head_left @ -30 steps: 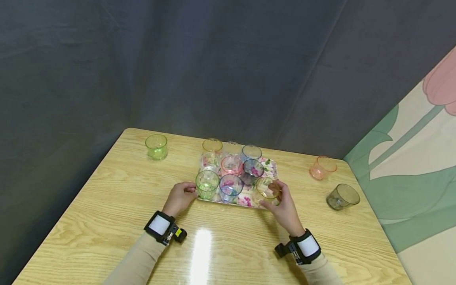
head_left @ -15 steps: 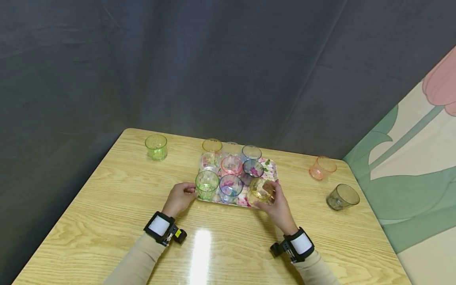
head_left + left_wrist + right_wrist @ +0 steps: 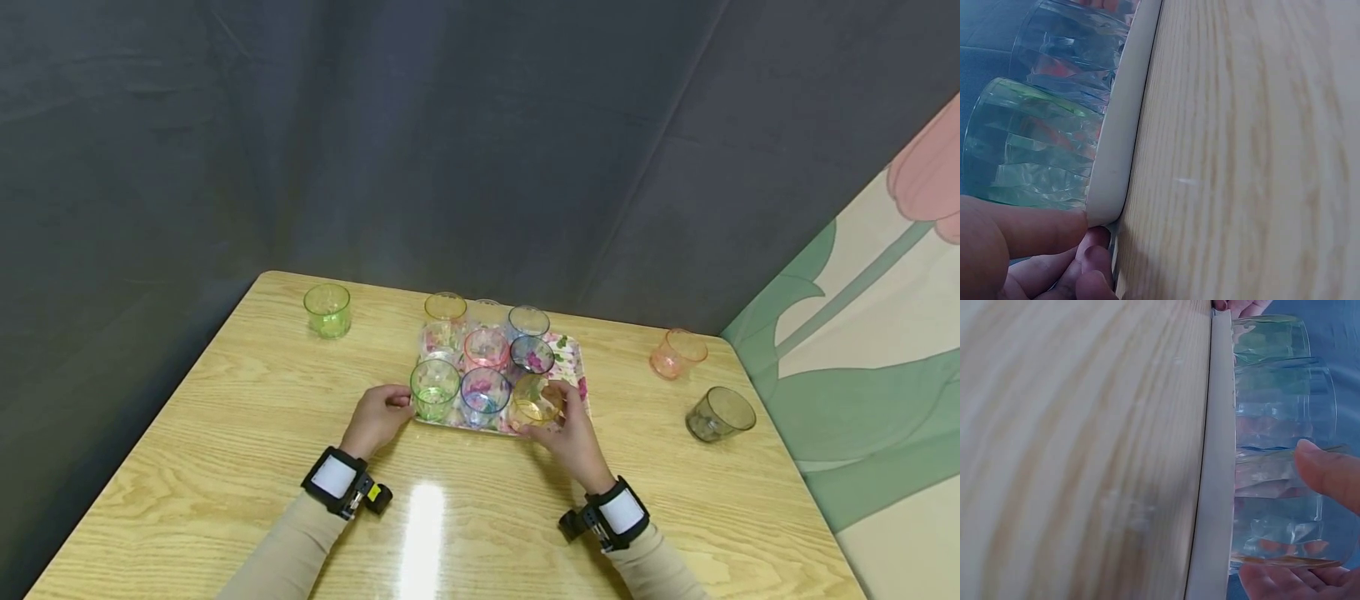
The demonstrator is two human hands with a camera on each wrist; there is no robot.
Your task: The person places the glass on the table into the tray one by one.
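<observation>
A floral tray on the wooden table carries several coloured clear glasses in close rows. My right hand holds a yellow glass at the tray's front, thumb on the near side and fingers around the far side. Just left of it stands a blue glass, then a green glass at the front left corner. My left hand pinches that corner of the tray; in the left wrist view the thumb lies at the white rim with fingertips below. A red glass is mid-tray.
Off the tray, a lime green glass stands at the back left of the table. An orange glass and a grey-brown glass stand to the right. A dark curtain hangs behind the table's back edge.
My right hand has shifted left along the tray's front with the yellow glass, bringing it close beside the blue glass. The left hand stays at the tray's corner.
</observation>
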